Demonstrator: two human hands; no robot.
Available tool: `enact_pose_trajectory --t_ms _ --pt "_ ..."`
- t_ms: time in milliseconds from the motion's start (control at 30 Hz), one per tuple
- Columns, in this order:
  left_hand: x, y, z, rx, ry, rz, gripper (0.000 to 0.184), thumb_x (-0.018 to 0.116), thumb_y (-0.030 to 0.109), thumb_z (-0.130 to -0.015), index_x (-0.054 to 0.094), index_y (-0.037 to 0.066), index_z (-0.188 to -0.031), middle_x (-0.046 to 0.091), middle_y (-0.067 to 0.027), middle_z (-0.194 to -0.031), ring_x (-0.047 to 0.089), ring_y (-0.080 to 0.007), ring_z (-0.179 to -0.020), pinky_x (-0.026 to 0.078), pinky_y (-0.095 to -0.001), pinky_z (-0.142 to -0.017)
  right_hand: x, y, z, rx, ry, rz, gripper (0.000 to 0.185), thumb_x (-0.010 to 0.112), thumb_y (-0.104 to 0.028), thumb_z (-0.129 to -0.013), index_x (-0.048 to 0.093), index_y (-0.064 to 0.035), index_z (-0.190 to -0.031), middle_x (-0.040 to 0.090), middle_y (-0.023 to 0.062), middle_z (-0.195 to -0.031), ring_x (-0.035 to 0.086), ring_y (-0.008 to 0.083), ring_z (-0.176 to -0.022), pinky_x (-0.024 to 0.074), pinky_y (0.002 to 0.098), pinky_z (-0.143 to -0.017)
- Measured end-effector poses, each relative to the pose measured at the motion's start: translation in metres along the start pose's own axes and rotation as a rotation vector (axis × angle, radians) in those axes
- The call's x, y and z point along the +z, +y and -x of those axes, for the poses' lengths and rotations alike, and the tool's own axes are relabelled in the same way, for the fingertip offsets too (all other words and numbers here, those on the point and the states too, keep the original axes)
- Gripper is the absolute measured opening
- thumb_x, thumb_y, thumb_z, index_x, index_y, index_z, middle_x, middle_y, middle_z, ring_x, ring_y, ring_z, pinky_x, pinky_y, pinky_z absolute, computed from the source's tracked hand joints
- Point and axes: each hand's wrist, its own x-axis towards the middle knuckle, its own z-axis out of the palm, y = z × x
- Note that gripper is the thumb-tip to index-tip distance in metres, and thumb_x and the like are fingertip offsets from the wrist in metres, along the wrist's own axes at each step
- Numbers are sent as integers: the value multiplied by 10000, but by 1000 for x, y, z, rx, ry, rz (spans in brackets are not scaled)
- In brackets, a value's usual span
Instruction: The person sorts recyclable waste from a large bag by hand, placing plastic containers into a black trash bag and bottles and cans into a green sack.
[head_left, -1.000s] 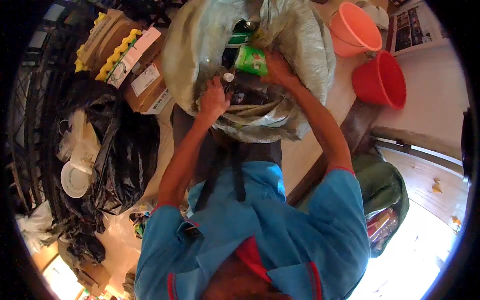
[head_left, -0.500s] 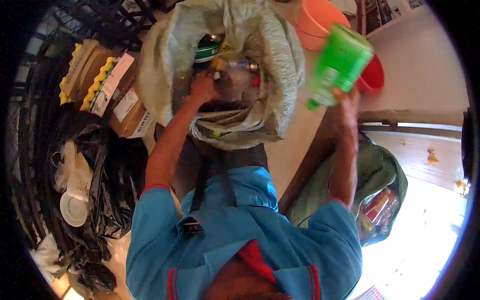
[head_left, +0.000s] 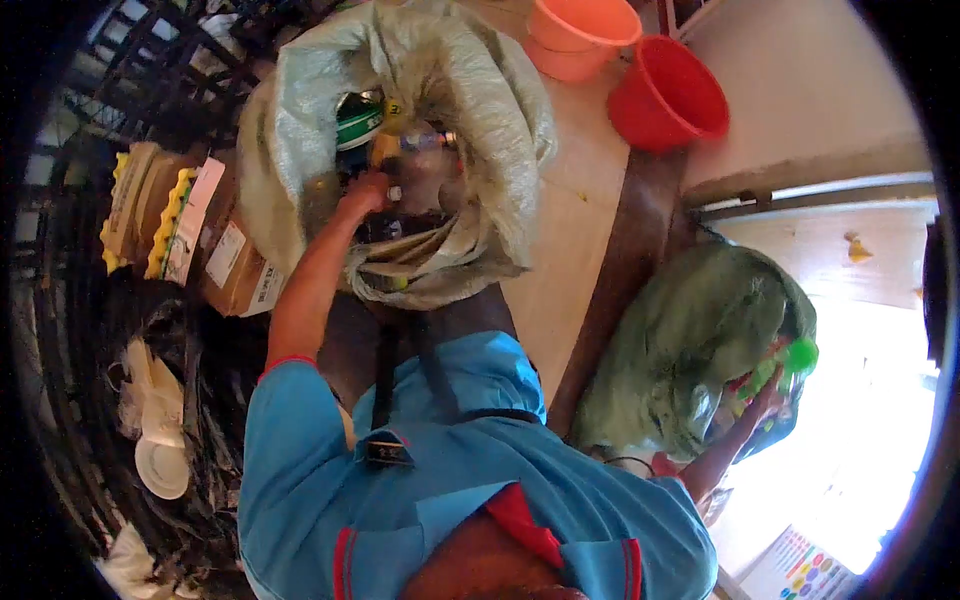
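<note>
A pale woven sack (head_left: 500,190) stands wide-mouthed before me, with mixed bottles and containers inside. My left hand (head_left: 368,190) reaches into it, fingers curled beside the white cap of a clear plastic bottle (head_left: 394,194); the grip is partly hidden. Near that hand lie a green round container (head_left: 358,130) and a bottle with an orange-yellow part (head_left: 385,150). At far right my right hand (head_left: 765,405) is at the mouth of a dark green sack (head_left: 680,330), fingers closed around a green plastic bottle (head_left: 798,357), seen only in part.
An orange bucket (head_left: 580,45) and a red bucket (head_left: 668,95) stand at the upper right. Cardboard boxes (head_left: 235,265) with yellow wavy edges are on the left. Below them are black plastic bags (head_left: 215,400) and a white lidded container (head_left: 162,465). Bright light falls at the right.
My right hand has carried the green bottle from beside the buckets down and right to the green sack's mouth. The left hand stays in the pale sack. The view has shifted right.
</note>
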Motion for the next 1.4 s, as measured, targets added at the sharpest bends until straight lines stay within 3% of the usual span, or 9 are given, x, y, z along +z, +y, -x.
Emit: enact_pose_trajectory --t_ms 100,133,200,233,500,800,1100,1333,1400 --pt "74 -48 -37 212 520 181 416 636 247 -760 566 74 -1132 540 -172 -1185 544 -312 -1061 462 -404 -846 5 -4 -5 -2 30 87 688 607 -372 -764 359 -20 -1301 512 182 -1183 522 316 -1054 446 388 -868" --pt "-35 34 45 63 104 167 498 655 289 -761 525 85 -1196 522 -166 -1222 526 -325 -1086 447 -402 -873 -1 0 -4 30 63 145 707 613 -379 -757 351 -20 -1306 511 187 -1185 522 322 -1056 446 391 -868" --pt "1 1 24 372 441 480 598 701 336 -723 501 85 -1227 520 -158 -1236 519 -320 -1101 439 -406 -871 2 -6 -14 96 85 233 744 626 -393 -742 335 -20 -1317 510 195 -1188 522 333 -1060 446 397 -869" --pt "-43 48 64 31 285 174 539 697 217 -730 506 55 -1207 541 -171 -1188 524 -332 -1076 436 -405 -855 2 -9 -21 125 83 259 763 633 -399 -734 327 -20 -1322 510 200 -1190 522 338 -1062 446 400 -870" --pt "-24 22 79 270 695 404 429 597 4 -771 484 -3 -1185 543 -207 -1114 520 -367 -1028 405 -418 -884 7 -26 -53 199 41 374 917 685 -455 -674 264 -19 -1363 506 234 -1206 521 382 -1078 445 422 -874" --pt "-56 54 116 177 744 563 399 489 19 -862 422 9 -1256 474 -174 -1250 445 -317 -1161 351 -395 -962 -34 -41 1 379 0 300 729 671 -461 -670 453 -103 -1266 499 182 -1222 537 338 -1060 454 418 -860" --pt "-109 108 166 193 852 717 372 469 44 -893 439 39 -1263 478 -139 -1265 441 -277 -1182 367 -369 -966 13 -4 -78 205 96 460 944 657 -549 -636 343 51 -1294 534 281 -1139 509 414 -1088 380 462 -952" --pt "-141 122 218 327 1018 740 357 473 104 -914 442 16 -1259 473 -141 -1274 442 -265 -1184 363 -387 -975 2 15 -91 219 -374 381 933 555 -666 -703 419 57 -1277 412 313 -1284 434 413 -1186 334 478 -996" --pt "-155 134 230 328 1036 862 353 504 116 -903 460 15 -1238 494 -127 -1254 445 -258 -1181 357 -389 -982 -10 0 -72 155 46 477 934 534 -686 -712 414 38 -1290 359 283 -1342 360 388 -1254 308 463 -1020"
